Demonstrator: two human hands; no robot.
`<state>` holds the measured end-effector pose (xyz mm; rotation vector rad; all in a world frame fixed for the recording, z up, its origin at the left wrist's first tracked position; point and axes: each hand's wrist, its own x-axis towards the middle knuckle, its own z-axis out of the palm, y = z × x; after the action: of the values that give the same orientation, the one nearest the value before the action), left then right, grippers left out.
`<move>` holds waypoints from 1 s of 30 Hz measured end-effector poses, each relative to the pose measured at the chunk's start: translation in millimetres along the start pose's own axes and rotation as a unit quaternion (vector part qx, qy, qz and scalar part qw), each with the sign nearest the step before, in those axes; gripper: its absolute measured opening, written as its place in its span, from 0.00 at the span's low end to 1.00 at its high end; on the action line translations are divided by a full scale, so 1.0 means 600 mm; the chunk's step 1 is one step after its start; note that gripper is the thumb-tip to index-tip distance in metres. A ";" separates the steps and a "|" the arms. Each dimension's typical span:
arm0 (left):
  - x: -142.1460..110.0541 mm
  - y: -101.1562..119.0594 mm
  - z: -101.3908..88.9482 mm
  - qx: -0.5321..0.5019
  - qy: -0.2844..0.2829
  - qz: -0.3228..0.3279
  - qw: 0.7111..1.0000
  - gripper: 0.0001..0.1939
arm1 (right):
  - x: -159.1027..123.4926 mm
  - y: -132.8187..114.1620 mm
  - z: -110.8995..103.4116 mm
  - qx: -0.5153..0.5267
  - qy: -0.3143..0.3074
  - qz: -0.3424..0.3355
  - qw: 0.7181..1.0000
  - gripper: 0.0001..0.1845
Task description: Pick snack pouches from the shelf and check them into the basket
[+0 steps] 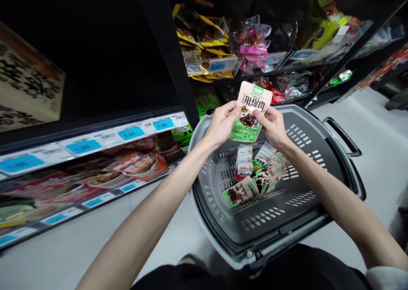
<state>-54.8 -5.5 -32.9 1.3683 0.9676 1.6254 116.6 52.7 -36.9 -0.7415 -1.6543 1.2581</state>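
Note:
A beige and green snack packet (250, 130) with dark printed characters is held up over the far side of a grey shopping basket (219, 235). My left hand (223, 122) pinches its left edge between thumb and fingers. On the other side, my right hand (273, 124) grips the packet's right edge, thumb on the front. Inside the basket lie several similar beige and green packets (242, 191) and some white and red packets (244, 160). My right forearm covers part of the basket's right side.
Dark shelves with blue price labels (131, 133) run along the left. Yellow-trimmed bags (207, 31) and pink packs (255, 48) fill the shelf ahead. A printed carton (28, 82) stands at upper left. The basket's handle (342, 135) sticks out to the right above the pale floor (379, 124).

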 end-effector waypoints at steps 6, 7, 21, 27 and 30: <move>0.002 -0.003 -0.002 0.009 0.004 0.003 1.000 0.26 | 0.001 -0.007 0.000 -0.010 -0.005 -0.016 1.000 0.22; 0.002 -0.003 -0.002 0.013 0.007 0.002 1.000 0.26 | 0.001 -0.008 0.000 -0.009 -0.006 -0.016 1.000 0.22; 0.000 0.000 0.001 0.014 0.007 -0.022 1.000 0.25 | 0.002 -0.005 0.001 0.020 0.000 -0.015 1.000 0.21; 0.000 -0.003 0.000 0.008 0.005 -0.020 1.000 0.21 | 0.001 -0.004 0.003 0.019 0.002 -0.008 1.000 0.22; 0.000 -0.004 -0.001 0.011 0.005 -0.019 1.000 0.20 | 0.001 -0.003 0.003 0.018 0.004 -0.009 1.000 0.21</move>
<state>-55.0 -4.7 -35.4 1.3493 1.0135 1.6003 115.1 51.9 -35.4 -0.7078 -1.6240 1.2687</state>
